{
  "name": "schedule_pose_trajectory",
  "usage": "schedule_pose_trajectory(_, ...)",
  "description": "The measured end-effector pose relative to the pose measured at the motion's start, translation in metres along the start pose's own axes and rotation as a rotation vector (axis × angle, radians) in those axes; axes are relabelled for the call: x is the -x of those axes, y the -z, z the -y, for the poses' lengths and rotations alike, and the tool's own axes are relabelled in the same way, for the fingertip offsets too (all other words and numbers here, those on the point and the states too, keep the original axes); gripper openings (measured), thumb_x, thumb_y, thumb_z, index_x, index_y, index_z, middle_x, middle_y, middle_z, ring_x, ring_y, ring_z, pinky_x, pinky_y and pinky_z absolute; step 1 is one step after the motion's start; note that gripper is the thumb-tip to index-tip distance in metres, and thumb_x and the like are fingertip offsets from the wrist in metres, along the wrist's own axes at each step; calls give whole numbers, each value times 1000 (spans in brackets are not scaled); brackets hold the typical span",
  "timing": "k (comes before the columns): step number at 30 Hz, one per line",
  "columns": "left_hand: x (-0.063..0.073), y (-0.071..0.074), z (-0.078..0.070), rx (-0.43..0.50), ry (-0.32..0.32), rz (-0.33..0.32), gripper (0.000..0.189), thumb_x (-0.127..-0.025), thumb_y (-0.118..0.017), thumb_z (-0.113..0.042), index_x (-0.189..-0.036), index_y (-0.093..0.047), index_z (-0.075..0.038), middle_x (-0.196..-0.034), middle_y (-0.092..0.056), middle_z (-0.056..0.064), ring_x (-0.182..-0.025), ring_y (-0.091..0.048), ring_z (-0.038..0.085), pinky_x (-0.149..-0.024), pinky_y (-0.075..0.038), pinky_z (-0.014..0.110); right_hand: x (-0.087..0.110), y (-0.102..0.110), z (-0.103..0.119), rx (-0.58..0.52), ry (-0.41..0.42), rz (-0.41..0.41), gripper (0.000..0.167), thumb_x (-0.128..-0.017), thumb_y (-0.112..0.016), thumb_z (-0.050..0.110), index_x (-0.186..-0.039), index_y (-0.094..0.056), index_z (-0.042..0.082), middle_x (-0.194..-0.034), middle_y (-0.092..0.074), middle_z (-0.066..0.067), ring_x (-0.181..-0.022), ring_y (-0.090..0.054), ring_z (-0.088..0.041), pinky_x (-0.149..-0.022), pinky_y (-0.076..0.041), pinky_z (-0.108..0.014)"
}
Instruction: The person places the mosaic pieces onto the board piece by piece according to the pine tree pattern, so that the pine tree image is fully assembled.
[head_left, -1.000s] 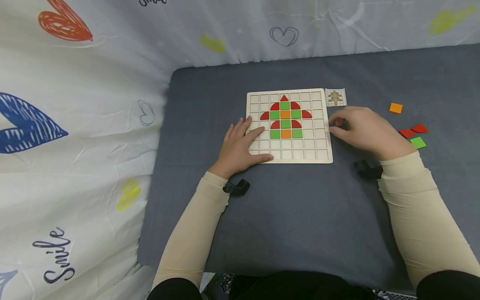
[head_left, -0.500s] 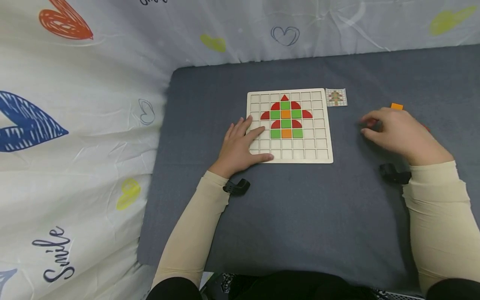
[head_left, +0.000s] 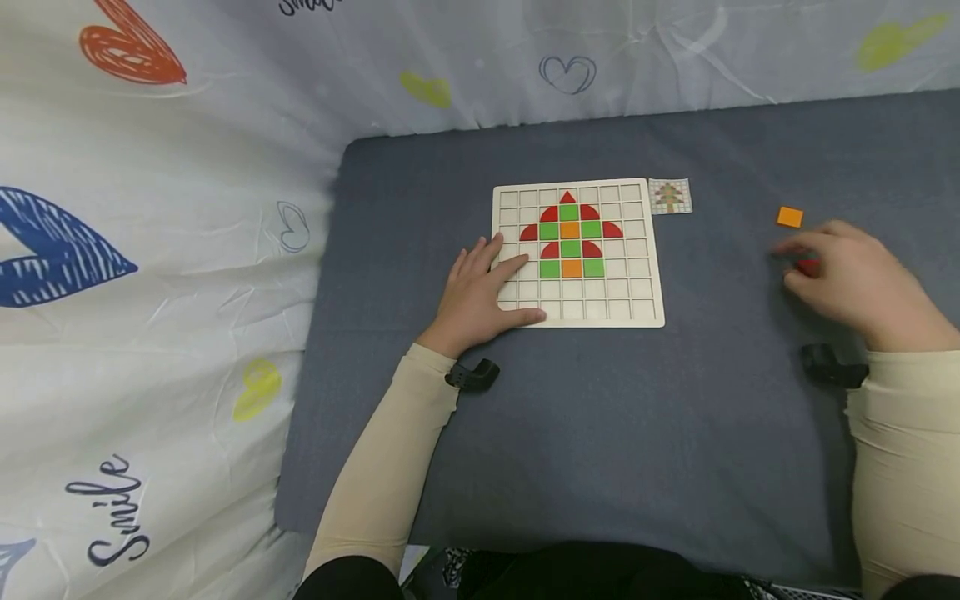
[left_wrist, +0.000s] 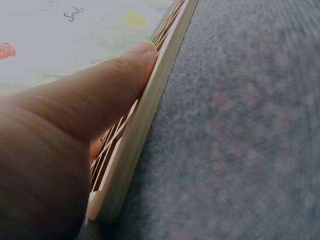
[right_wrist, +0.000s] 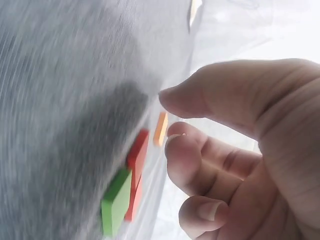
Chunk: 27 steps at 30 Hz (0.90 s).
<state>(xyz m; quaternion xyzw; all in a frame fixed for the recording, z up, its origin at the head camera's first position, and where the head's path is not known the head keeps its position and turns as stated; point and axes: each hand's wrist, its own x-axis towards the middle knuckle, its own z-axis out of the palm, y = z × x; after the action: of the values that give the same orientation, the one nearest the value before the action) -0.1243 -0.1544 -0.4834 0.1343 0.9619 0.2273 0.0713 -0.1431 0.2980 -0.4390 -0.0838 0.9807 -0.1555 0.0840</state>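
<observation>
My left hand point(head_left: 483, 304) rests spread on the lower left of a square wooden grid board point(head_left: 633, 313); in the left wrist view its thumb point(left_wrist: 115, 75) lies along the board's edge. A tree-like pattern of a red triangle point(head_left: 567, 198), red quarter-rounds and green and orange squares fills the board's middle cells. Over the loose pieces at the right hovers my right hand point(head_left: 862, 283), fingers loosely bent, thumb and forefinger apart, holding nothing. Below it in the right wrist view lie two red pieces point(right_wrist: 138, 152), a green square point(right_wrist: 116, 200) and an orange square point(right_wrist: 160, 129).
A small picture card point(head_left: 670, 197) with a tree pattern lies against the board's upper right corner. Grey cloth point(head_left: 585, 433) covers the table, and a printed white curtain point(head_left: 480, 58) hangs behind it and at its left.
My right hand has moved right, away from the board's right edge to the loose pieces. The left hand and the board stay in place.
</observation>
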Motion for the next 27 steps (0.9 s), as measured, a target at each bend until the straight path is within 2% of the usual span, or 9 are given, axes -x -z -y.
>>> schedule_pose_trajectory(2, 0, 0, 0, 2, 0, 1, 93, -80, -80, -70, -158, -50, -30, -176, -19, 5, -164, -7, 25, -132, 3, 41, 3, 2, -4, -6, -21, 0, 35, -95, -59, 3, -127, -64, -9, -124, -49, -35, -101, -52, -47, -85, -43, -66)
schedule_pose_trajectory(7, 0, 0, 0, 0, 0, 0, 93, -80, -80, -70, -158, -50, -30, -176, -18, 5, -164, -7, 25, -132, 3, 42, 9, 1, -12, 1, -28, -31, 30, -93, -60, -2, -121, -65, -12, -120, -50, -36, -105, -51, -50, -89, -43, -69)
schedule_pose_trajectory(18, -1, -1, 0, -9, -3, -2, 93, -80, -80, -71, -158, -50, -30, -176, -18, 5, -164, -7, 25, -132, 3, 42, 12, -5, -20, 38, -41, -40, 29, -94, -56, -8, -120, -62, -17, -117, -52, -40, -104, -51, -54, -88, -43, -70)
schedule_pose_trajectory(27, 0, 2, -1, -13, 6, 6, 92, -81, -80, -70, -158, -50, -30, -176, -18, 5, -163, -8, 25, -132, 3, 42, 9, -6, -14, 58, -27, -35, 26, -96, -64, -3, -116, -63, -20, -111, -53, -40, -99, -54, -54, -86, -44, -69)
